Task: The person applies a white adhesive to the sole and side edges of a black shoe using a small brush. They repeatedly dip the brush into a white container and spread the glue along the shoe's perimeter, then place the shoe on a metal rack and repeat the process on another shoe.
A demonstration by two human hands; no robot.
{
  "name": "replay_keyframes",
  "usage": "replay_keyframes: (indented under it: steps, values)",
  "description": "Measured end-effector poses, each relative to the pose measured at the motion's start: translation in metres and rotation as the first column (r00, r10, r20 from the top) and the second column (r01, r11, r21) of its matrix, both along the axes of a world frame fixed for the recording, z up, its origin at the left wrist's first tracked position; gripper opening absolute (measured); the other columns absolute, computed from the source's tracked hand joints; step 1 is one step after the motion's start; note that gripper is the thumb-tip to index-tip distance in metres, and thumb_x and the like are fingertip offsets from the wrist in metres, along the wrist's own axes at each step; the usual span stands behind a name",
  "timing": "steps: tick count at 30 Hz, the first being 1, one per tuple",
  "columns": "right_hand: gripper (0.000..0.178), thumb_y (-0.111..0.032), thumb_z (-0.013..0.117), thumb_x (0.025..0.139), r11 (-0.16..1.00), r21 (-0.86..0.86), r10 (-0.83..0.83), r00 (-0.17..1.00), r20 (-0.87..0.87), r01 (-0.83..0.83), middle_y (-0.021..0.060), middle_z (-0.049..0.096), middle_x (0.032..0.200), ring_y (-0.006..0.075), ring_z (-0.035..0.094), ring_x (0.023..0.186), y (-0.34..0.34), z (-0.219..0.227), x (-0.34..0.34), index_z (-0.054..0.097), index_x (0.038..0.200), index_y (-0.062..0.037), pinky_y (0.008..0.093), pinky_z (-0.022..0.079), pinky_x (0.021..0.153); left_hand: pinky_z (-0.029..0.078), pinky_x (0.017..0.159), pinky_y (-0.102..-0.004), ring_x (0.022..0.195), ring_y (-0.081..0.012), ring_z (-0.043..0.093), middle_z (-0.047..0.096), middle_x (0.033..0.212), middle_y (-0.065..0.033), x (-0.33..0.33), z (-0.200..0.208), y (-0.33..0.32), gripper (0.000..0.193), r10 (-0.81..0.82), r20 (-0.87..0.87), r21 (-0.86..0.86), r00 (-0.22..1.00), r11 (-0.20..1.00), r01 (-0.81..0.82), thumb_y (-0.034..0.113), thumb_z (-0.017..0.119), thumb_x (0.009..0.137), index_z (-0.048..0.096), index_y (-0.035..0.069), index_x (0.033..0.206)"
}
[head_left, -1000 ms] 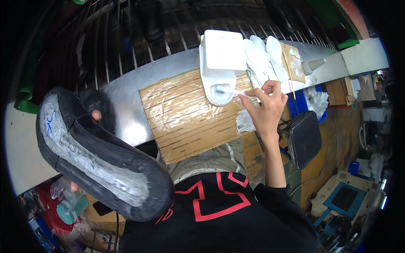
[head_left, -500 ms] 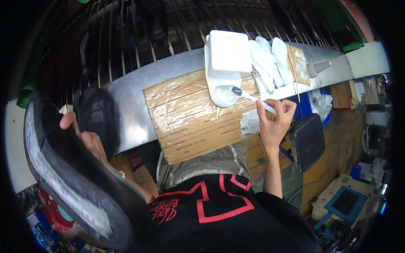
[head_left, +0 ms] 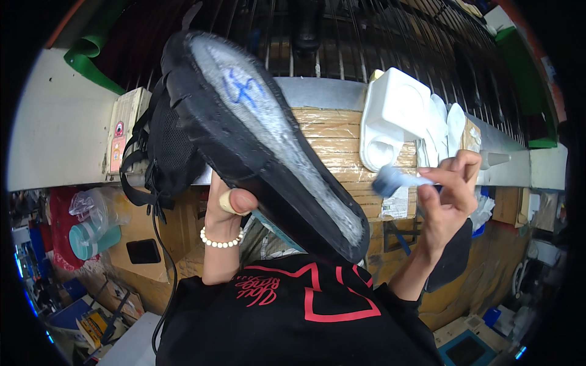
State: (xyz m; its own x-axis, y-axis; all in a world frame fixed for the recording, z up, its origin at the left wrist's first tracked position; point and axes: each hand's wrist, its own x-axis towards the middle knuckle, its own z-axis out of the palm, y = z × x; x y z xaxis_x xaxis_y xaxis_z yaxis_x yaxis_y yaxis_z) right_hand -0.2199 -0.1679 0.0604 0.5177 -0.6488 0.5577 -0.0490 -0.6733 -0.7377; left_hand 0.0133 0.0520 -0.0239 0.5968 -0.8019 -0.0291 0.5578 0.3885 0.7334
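Observation:
My left hand (head_left: 227, 204) grips a black shoe (head_left: 244, 143) by its side, thumb wrapped in a pale yellow cover. The shoe is tilted with its underside up: a dark rubber rim surrounds a roughened whitish-grey middle with a blue scribble. Most of my left fingers are hidden behind it. Between thumb and fingers of my right hand (head_left: 448, 198) is a brush (head_left: 397, 181), its pale handle and dark head blurred by motion. It hovers apart from the shoe, just below a white plastic dispenser (head_left: 400, 100) with a round cup (head_left: 381, 150).
Brown cardboard (head_left: 329, 131) covers part of the metal bench. White sole-shaped pieces (head_left: 441, 125) lie right of the dispenser, near a grey cone (head_left: 495, 159). Black mesh with straps (head_left: 171, 140) is at left; metal bars (head_left: 360, 49) run behind. A phone (head_left: 143, 251) lies lower left.
The shoe has come from the far left to the middle, its underside now facing up. The brush has left the dispenser's cup and moved toward me. My view has turned left.

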Motion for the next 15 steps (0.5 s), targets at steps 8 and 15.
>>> replay_keyframes:
  steps: [8, 15]
  values:
    - [0.044, -0.023, 0.096, 0.054, 0.986, -0.046, 0.164, 0.984, 0.066, -0.161, 0.0017, 0.037, 0.099, 0.014, 0.042, 0.082, 0.027, 0.013, 0.06, 0.081, 0.093, -0.0089, 0.0266, 0.037, 0.071, 0.05, 0.103, -0.041, 0.12, -0.0288, 0.061, 0.061, 0.132, -0.0164, -0.007, 0.046, 0.002, 0.11, -0.209, 0.089, 0.039, 0.974, 0.978, 0.206, 0.033, 0.099, 0.057, 0.043, -0.006, 0.143]
    - [0.037, -0.028, 0.091, 0.067, 0.978, -0.159, 0.152, 0.984, 0.094, -0.136, 0.0035, 0.036, 0.101, 0.0142, 0.042, 0.085, 0.026, 0.028, 0.081, 0.079, 0.094, -0.0059, 0.029, 0.037, 0.077, 0.049, 0.101, -0.0376, 0.119, -0.0217, 0.059, 0.061, 0.129, -0.0135, -0.021, 0.058, -0.01, 0.114, -0.2, 0.248, 0.08, 0.948, 0.979, 0.185, 0.024, 0.104, 0.048, 0.045, -0.004, 0.141]
